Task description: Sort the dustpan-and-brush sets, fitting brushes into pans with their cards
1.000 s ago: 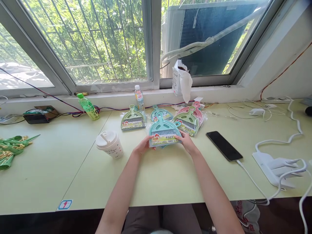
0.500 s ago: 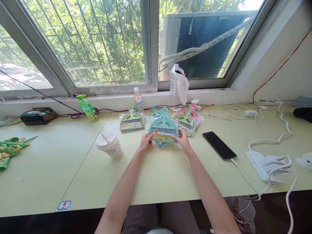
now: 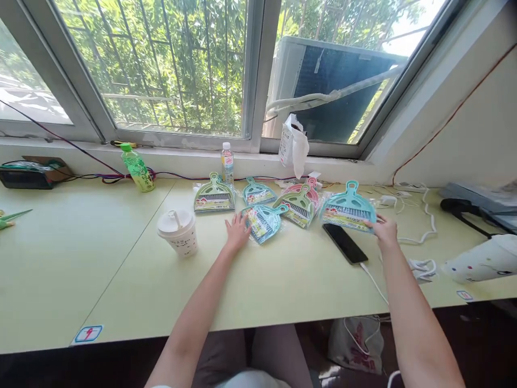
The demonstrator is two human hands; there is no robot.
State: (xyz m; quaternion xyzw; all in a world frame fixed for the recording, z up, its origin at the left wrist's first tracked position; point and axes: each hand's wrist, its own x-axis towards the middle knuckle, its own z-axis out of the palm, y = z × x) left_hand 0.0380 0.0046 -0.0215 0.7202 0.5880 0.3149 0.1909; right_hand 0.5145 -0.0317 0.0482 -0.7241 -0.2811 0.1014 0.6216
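Observation:
My right hand (image 3: 385, 230) grips the right edge of a blue dustpan and brush set (image 3: 349, 209) in clear wrapping, held upright at the back right, just behind a black phone. My left hand (image 3: 237, 233) rests with fingers apart at the left edge of another wrapped blue dustpan set (image 3: 264, 222), which lies tilted on the table. Behind it is a smaller-looking blue set (image 3: 257, 193). A green dustpan set (image 3: 214, 195) lies to the left. On the right, a second green set (image 3: 299, 207) overlaps a pink one (image 3: 311, 189).
A lidded paper cup (image 3: 177, 233) stands left of my left hand. The phone (image 3: 346, 243), with a white cable, lies in front of the held set. Along the window are a green bottle (image 3: 138, 168), a clear bottle (image 3: 227, 163) and a tissue pack (image 3: 293, 144). A white tumbler (image 3: 482, 261) lies at right.
The blue dustpan set, held in both hands before, has moved right in my right hand alone. My left hand has let go, and the blue set beneath is uncovered. The view has shifted.

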